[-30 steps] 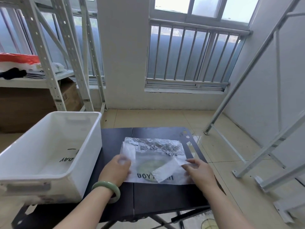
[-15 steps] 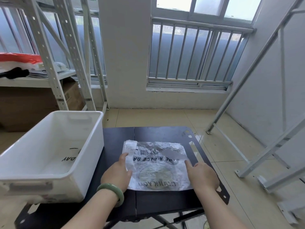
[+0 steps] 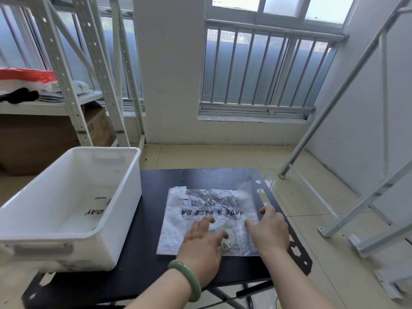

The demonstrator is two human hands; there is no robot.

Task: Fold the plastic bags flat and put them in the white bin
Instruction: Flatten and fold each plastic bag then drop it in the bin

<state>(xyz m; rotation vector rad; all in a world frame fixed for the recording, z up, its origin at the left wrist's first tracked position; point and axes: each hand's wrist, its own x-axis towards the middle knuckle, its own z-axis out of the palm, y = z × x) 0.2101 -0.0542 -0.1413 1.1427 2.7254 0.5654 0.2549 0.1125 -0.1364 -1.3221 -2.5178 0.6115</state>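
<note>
We're looking down over both forearms, which are reaching forward over the black folding table (image 3: 153, 192). The left hand (image 3: 201, 244) is lying palm down on the plastic bag (image 3: 176, 219), fingers spread and straight, pressing its near middle and gripping nothing. The right hand (image 3: 268, 230) is lying just beside it, palm down on the bag's right edge, fingers pointing away from us and thumb angled in towards the left hand; it too is pressing rather than clutching, as far as we're seeing. We're counting two hands, and one green bangle (image 3: 189, 279) is sitting on the left wrist. One bag is lying on the table, translucent and crinkled, spread flat with its black lettering facing away from us and one handle strip showing at its far left corner. It is sitting on the right half of the tabletop, and its right side is reaching the perforated edge. One white bin (image 3: 120, 219) is standing on the table's left side, near the bag but not touching it. We're reading the letters "DAY" on a printed bag (image 3: 93, 212) lying flat on the bin's floor; how many bags are lying there we can't tell.
</note>
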